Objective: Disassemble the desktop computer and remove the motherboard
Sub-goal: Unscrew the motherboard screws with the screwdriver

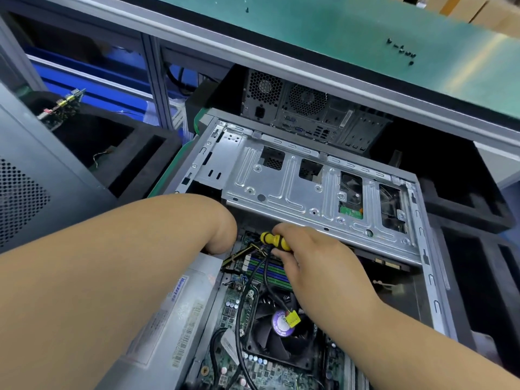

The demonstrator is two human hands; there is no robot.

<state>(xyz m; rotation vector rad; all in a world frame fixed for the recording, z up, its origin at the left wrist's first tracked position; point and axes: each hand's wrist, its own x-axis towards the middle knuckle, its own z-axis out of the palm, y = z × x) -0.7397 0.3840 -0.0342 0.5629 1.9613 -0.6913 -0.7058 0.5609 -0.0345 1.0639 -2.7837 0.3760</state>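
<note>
Looks like this is the screw-and-cable stage, nowhere near lifting the board out yet. The open grey steel desktop case (422,249) lies on its side on foam packing below the edge of the green-topped worktop (351,40), and the green motherboard (239,305) sits flat in the bottom of it, with the black CPU cooler fan (278,330) and the grey power supply box (174,313) both in place.

The person's right hand (315,260) has its fingers curled round a stubby yellow-and-black screwdriver (274,241), the handle poking out toward the left above the green and blue RAM slots (270,273). The tip is hidden, so it can't be told which screw it is on, if any. The left hand (222,237) dips down past the wrist into the gap between the power supply box and the silver drive cage (309,190); its fingers are out of sight, so whether they're spread or pinching something can't be told.

The board lies directly under both hands, with black cables (242,319) draped across it. Probably the next move needs the driver seated square on a screw near that upper corner, while keeping the loose wires clear.
</note>
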